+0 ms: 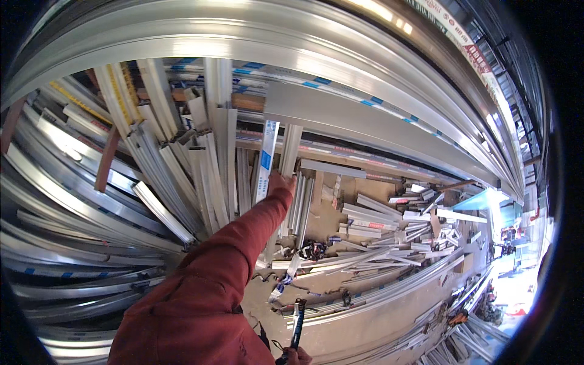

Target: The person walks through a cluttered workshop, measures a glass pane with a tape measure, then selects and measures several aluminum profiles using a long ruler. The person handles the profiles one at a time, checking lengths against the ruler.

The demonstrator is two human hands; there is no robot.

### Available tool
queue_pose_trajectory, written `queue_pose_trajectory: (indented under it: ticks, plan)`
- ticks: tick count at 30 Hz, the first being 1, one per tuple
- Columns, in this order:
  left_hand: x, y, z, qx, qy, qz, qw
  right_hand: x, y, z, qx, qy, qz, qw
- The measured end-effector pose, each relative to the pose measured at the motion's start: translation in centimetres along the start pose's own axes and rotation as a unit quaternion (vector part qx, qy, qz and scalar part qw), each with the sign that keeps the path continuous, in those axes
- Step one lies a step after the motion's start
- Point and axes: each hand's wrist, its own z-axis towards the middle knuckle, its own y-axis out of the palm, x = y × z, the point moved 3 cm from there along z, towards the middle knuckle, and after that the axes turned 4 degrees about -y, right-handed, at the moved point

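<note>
My left arm, in a red sleeve, reaches away from me across the middle. At its end my left hand (283, 181) is closed round a long silver aluminium profile (291, 146) that stands on end, leaning. Just left of that hand rises another profile wrapped in blue-and-white film (265, 161). To its right several narrow profiles (302, 204) lean side by side. Low in the view my right hand (298, 357), partly cut off by the lower edge, grips a slim dark tool (297, 325) that points upward. The tool's exact kind is unclear.
Long metal profiles (243, 36) span the top on a rack. More profiles (210, 176) stand bundled at left, and others (79, 182) curve along the left side. Offcuts (371, 219) and long bars (377, 298) cover parts of the floor at right. Dark straps (313, 249) lie nearby.
</note>
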Motion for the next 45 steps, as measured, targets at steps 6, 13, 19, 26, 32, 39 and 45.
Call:
queue_pose_trajectory:
  ticks: [6,13,19,26,32,39,45]
  plan:
    - [0.9,5.9,8.0,-0.175,0.107,0.286,0.936,0.5,3.6,1.8,0.017,-0.003,0.043,0.999]
    - [-5.9,6.0,7.8,-0.117,0.023,-0.008,0.993,-1.5,4.0,3.7,-0.045,-0.004,0.029,0.999]
    - [-25.1,-3.4,-4.6,-0.311,0.105,0.100,0.939,-4.1,4.6,5.4,-0.113,-0.066,0.010,0.991]
    - [-43.7,-33.9,-17.2,-0.397,-0.037,0.328,0.856,-5.3,8.5,6.4,-0.291,-0.131,-0.049,0.947]
    - [-51.1,-50.8,-26.2,-0.451,-0.205,0.505,0.707,-4.6,14.1,3.8,-0.421,-0.155,-0.052,0.892]
    - [-50.6,-49.1,-29.6,-0.300,-0.310,0.191,0.882,-1.5,19.4,2.3,-0.482,-0.128,-0.082,0.863]
    - [-50.2,-48.8,-22.7,-0.115,-0.191,0.124,0.967,-1.6,23.4,0.4,-0.452,-0.091,-0.188,0.867]
